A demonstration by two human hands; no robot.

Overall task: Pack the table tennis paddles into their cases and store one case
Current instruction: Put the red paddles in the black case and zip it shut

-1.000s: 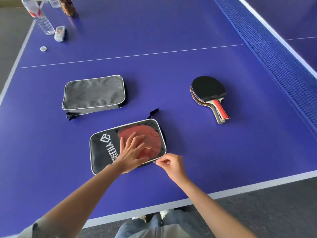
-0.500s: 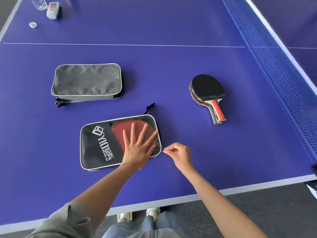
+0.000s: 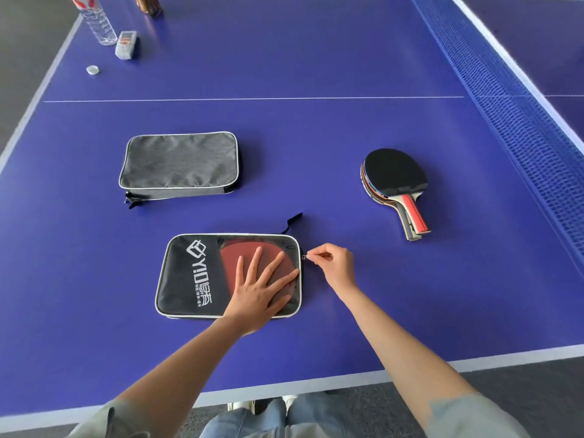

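Note:
A black paddle case [image 3: 189, 276] with white lettering lies on the blue table near the front edge. A red paddle [image 3: 230, 256] shows through its clear window. My left hand [image 3: 262, 286] rests flat on the case, fingers spread. At the case's right edge my right hand [image 3: 333, 263] pinches the small zipper pull [image 3: 305, 256]. A grey case [image 3: 180, 164] lies further back on the left. Stacked loose paddles [image 3: 395, 181], black rubber on top and red-striped handles, lie to the right.
The net [image 3: 518, 121] runs along the right side. At the far left corner stand a water bottle [image 3: 98, 20], a small packet [image 3: 126, 44], a bottle cap [image 3: 92, 70] and a brown bottle [image 3: 148, 4]. The table's white front edge [image 3: 316, 382] is close to me.
My right hand has moved with the zipper pull from the case's near right corner up along its right edge. My left hand has stayed flat on the case.

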